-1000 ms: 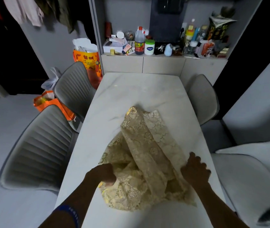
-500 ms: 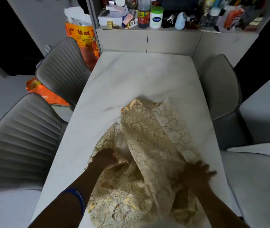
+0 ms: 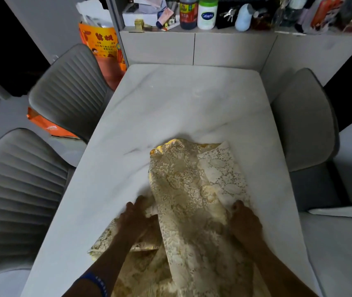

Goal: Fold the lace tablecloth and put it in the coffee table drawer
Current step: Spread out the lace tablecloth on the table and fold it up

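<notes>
Where the cloth lies: as we look down, the lace tablecloth lies bunched on the near half of the white marble table, its far corner pointing away from us and its near part running out of view below.
Left hand: our left hand rests on the cloth's left edge, fingers curled into the lace, gripping a fold.
Right hand: our right hand pinches the cloth's right edge, just below the paler single layer.
Cloth against the hands: the main ridge of lace runs between our two hands and beyond them.
Surroundings: grey chairs stand at both sides; a cluttered shelf lies beyond the table.
</notes>
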Tool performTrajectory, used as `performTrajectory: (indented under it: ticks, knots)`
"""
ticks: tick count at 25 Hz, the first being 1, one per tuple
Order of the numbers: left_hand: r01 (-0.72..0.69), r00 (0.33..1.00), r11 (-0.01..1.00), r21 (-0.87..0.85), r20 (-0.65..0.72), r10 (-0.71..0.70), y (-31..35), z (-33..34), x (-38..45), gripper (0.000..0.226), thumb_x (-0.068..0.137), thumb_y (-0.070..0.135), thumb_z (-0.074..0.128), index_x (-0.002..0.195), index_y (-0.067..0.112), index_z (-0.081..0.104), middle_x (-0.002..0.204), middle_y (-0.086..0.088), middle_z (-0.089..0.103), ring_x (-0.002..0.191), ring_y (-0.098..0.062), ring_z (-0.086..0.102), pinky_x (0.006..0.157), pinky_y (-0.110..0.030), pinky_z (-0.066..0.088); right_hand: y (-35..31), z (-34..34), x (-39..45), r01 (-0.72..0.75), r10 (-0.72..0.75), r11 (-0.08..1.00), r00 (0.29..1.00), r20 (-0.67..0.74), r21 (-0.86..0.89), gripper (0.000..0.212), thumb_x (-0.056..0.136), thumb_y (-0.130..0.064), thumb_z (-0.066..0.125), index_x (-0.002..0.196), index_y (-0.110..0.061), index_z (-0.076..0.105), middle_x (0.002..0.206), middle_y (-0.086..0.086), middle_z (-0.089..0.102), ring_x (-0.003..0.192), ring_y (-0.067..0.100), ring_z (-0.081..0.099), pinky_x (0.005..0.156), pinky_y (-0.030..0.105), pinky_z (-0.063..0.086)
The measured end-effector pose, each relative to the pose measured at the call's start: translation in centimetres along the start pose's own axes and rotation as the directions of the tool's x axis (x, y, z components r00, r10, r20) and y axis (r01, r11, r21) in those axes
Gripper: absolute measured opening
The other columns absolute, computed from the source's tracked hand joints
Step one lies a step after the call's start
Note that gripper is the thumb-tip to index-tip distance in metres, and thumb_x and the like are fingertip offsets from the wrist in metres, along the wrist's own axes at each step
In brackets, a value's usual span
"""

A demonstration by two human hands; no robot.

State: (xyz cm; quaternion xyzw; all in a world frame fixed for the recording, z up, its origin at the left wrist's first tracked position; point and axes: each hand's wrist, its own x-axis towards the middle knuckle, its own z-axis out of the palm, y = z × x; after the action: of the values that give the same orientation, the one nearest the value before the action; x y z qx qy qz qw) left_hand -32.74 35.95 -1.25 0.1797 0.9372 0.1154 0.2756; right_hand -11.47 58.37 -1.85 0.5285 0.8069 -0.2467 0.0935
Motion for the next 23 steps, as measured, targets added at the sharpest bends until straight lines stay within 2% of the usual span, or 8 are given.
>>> performTrajectory:
  ticks: [3, 6, 9, 12, 16, 19, 21, 23]
  knots:
    - [-0.179, 0.983, 0.908, -0.379, -0.041, 0.177, 3.2, 1.4, -0.6, 0.072, 0.081, 0.028, 0.069, 0.145, 0.026, 0.035, 0.135, -0.002, 0.040, 0.124, -0.025, 0.045, 0.099, -0.035, 0.042, -0.4, 0.1, 0.2, 0.029, -0.022, 0.996, 0.995, -0.098, 0.078, 0.016, 0.096, -0.016, 0.039, 0.095, -0.019, 0.055, 0.099, 0.005, 0.060, 0.092, 0.026, 0.056, 0.086, 0.042, 0.047]
    - [-0.032, 0.995, 0.540, -0.841, 0.025, 0.097, 7.4, 2.3, -1.8, 0.070, 0.085, -0.008, 0.058, 0.145, 0.021, 0.036, 0.143, -0.009, 0.044, 0.109, -0.026, 0.061, 0.090, -0.050, 0.053, -0.3, -0.2, -0.5, -0.009, 0.081, 0.886, 0.988, -0.135, 0.463, 0.014, 0.098, -0.015, 0.041, 0.107, -0.019, 0.051, 0.096, 0.006, 0.058, 0.085, 0.026, 0.058, 0.069, 0.037, 0.047]
    - [0.149, 0.967, 0.255, -0.955, 0.195, 0.167, 10.1, 3.0, -3.6, 0.062, 0.074, 0.008, 0.067, 0.133, 0.014, 0.048, 0.119, -0.016, 0.065, 0.092, -0.030, 0.068, 0.083, -0.051, 0.054, -0.5, -1.3, -0.6, -0.128, 0.155, 0.595, 0.987, 0.044, 0.794, 0.018, 0.092, -0.011, 0.052, 0.106, -0.021, 0.055, 0.096, 0.005, 0.064, 0.074, 0.014, 0.060, 0.054, 0.026, 0.046]
    - [0.249, 0.941, 0.440, -0.863, 0.322, 0.099, 11.9, 2.8, -5.0, 0.038, 0.071, 0.020, 0.070, 0.109, 0.015, 0.066, 0.092, -0.009, 0.075, 0.087, -0.028, 0.072, 0.079, -0.046, 0.060, -2.4, -1.5, -2.0, -0.248, 0.064, 0.421, 0.968, 0.244, 0.872, 0.017, 0.094, -0.024, 0.056, 0.111, -0.022, 0.058, 0.097, 0.004, 0.068, 0.080, 0.019, 0.065, 0.063, 0.028, 0.051]
    - [-0.115, 0.993, 0.880, -0.461, -0.081, 0.087, 11.3, -0.1, -5.2, 0.043, 0.099, 0.042, 0.043, 0.100, 0.007, 0.067, 0.092, -0.017, 0.070, 0.088, -0.032, 0.068, 0.078, -0.046, 0.055, -3.5, -1.5, -3.8, -0.173, -0.098, 0.780, 0.916, 0.390, 0.602, 0.011, 0.091, -0.020, 0.056, 0.091, -0.020, 0.067, 0.083, 0.004, 0.068, 0.060, 0.012, 0.057, 0.054, 0.027, 0.044]
    - [-0.332, 0.888, 0.889, -0.315, -0.422, 0.182, 9.2, -6.0, -3.2, 0.049, 0.096, 0.042, 0.038, 0.107, 0.003, 0.067, 0.098, -0.022, 0.066, 0.095, -0.038, 0.064, 0.079, -0.043, 0.050, -4.1, -5.2, -2.3, 0.137, -0.113, 0.822, 0.991, -0.078, 0.552, 0.021, 0.087, -0.007, 0.057, 0.071, -0.020, 0.063, 0.068, -0.002, 0.064, 0.064, 0.014, 0.060, 0.059, 0.028, 0.040]
    - [-0.363, 0.812, 0.912, -0.189, -0.544, 0.210, 8.8, -11.1, -0.4, 0.052, 0.094, 0.045, 0.042, 0.129, 0.008, 0.056, 0.120, -0.022, 0.059, 0.108, -0.040, 0.058, 0.088, -0.049, 0.048, -4.6, -8.9, 0.1, 0.246, -0.032, 0.822, 0.920, -0.390, 0.513, 0.013, 0.089, -0.011, 0.058, 0.099, -0.017, 0.064, 0.088, 0.008, 0.067, 0.082, 0.029, 0.064, 0.070, 0.037, 0.044]
    - [-0.169, 0.843, 0.984, 0.059, -0.509, 0.176, 9.3, -14.8, 1.1, 0.067, 0.095, 0.041, 0.051, 0.150, 0.015, 0.024, 0.149, -0.020, 0.035, 0.129, -0.041, 0.041, 0.103, -0.055, 0.039, -5.3, -11.3, 1.8, 0.167, -0.004, 0.914, 0.915, -0.404, 0.369, 0.057, 0.090, -0.019, 0.059, 0.142, -0.010, 0.037, 0.136, 0.019, 0.051, 0.115, 0.041, 0.053, 0.092, 0.046, 0.043]
